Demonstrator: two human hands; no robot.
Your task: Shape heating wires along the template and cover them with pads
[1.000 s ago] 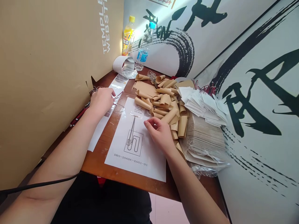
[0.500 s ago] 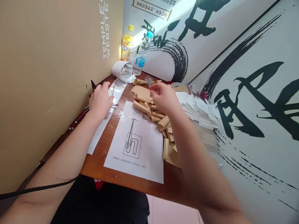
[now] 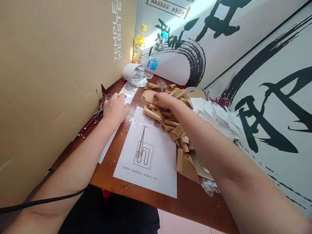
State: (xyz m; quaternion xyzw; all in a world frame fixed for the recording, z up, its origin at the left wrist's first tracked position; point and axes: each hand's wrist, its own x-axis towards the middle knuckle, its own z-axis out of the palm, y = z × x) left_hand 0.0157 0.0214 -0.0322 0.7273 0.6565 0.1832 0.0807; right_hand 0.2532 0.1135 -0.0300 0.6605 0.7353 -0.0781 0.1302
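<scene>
My left hand (image 3: 115, 110) is over the white label strip (image 3: 131, 91), its fingers bent. A thin wire loop (image 3: 129, 118) shows just beside it, and what the fingers hold is hidden. My right hand (image 3: 162, 100) reaches over the brown paper pieces (image 3: 152, 113), its fingertips together at the edge of a flat brown sheet (image 3: 149, 96). Whether they grip that sheet is hidden. Between my arms lies a printed drawing sheet (image 3: 143, 172), showing a looped line inside a rectangle.
Red and black wires (image 3: 91, 125) lie along the cardboard wall (image 3: 60, 65). At the back stand a label roll (image 3: 129, 73), a yellow-capped bottle (image 3: 138, 45) and a blue-capped bottle (image 3: 153, 63). White pieces (image 3: 216, 117) are piled right, with a clear plastic bag (image 3: 209, 187) nearer me.
My right hand has come down from above the curled brown pieces to the flat sheet. The thin piece upright by my left fingers no longer shows. The whole view has shifted slightly.
</scene>
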